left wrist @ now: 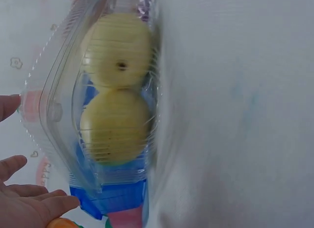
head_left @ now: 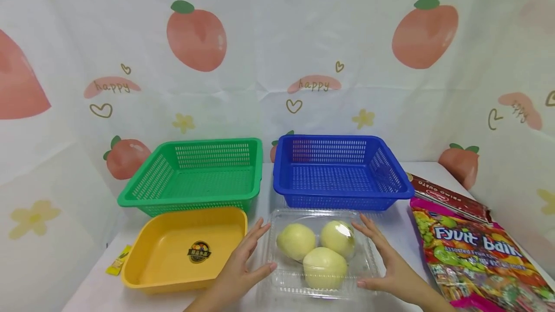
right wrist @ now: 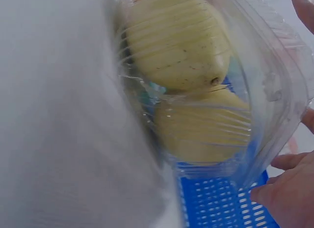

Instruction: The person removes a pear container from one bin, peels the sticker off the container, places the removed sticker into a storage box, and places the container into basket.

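A clear plastic clamshell box (head_left: 286, 280) stands at the front middle of the table, its lid down over three pale yellow round fruits (head_left: 325, 268). In the left wrist view two of the fruits (left wrist: 115, 125) show through the ribbed wall. My left hand (head_left: 240, 268) is at the box's left side, fingers spread and fingertips close to the rim. On the opposite side my right hand (head_left: 392, 271) has its fingers extended along the right rim. Neither hand is curled round anything. The right wrist view shows the hand (right wrist: 294, 189) beside the lid's edge.
Behind stand a green basket (head_left: 195, 201) and a blue basket (head_left: 342, 194). A yellow tray (head_left: 169, 244) is left of the box, with a small yellow packet (head_left: 118, 260) beyond it. At right lie a candy bag (head_left: 481, 249) and a dark red packet (head_left: 451, 196).
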### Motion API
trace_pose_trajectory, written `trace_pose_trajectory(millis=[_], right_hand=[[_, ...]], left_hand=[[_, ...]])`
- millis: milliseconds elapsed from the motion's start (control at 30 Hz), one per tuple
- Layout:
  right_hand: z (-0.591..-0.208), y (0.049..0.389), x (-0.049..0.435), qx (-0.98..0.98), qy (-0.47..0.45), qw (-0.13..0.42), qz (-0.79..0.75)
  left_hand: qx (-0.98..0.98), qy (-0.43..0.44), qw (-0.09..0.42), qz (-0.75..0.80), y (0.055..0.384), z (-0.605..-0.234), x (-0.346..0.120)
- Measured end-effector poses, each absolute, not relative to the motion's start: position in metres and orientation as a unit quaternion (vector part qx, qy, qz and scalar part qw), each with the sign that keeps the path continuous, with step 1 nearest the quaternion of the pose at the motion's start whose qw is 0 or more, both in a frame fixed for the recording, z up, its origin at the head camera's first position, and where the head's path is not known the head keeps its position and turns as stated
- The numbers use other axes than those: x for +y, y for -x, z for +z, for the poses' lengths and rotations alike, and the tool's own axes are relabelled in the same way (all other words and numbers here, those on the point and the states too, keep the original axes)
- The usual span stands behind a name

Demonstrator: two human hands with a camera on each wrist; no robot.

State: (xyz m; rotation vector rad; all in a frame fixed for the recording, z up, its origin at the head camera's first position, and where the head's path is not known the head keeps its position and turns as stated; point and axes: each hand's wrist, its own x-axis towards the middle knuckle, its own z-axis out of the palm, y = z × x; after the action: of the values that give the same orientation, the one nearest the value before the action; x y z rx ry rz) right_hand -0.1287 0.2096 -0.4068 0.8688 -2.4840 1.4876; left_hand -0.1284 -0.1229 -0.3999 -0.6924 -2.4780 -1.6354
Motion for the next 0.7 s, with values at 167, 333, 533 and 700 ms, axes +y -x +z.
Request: trace_pose_trajectory(millis=[167,333,533,700], right_hand=[[-0.414,0.13,0.211,-0.815,-0.29,0.068,0.497],[-0.416,0.13,0.211,-0.817,-0.303,0.066,0.487],[-0.422,0.13,0.209,-0.818,-0.317,0.059,0.476],[-0.427,0.131,0.207,-0.825,-0.319,0.069,0.462]], left_hand=[[-0.802,0.237,0.046,-0.546,0.127,-0.403,-0.119],[-0.797,0.27,0.025,-0.54,0.128,-0.41,-0.118],[-0.8,0.257,-0.006,-0.542,0.128,-0.415,-0.117],[-0.805,0.234,-0.022,-0.545,0.127,-0.417,-0.116]])
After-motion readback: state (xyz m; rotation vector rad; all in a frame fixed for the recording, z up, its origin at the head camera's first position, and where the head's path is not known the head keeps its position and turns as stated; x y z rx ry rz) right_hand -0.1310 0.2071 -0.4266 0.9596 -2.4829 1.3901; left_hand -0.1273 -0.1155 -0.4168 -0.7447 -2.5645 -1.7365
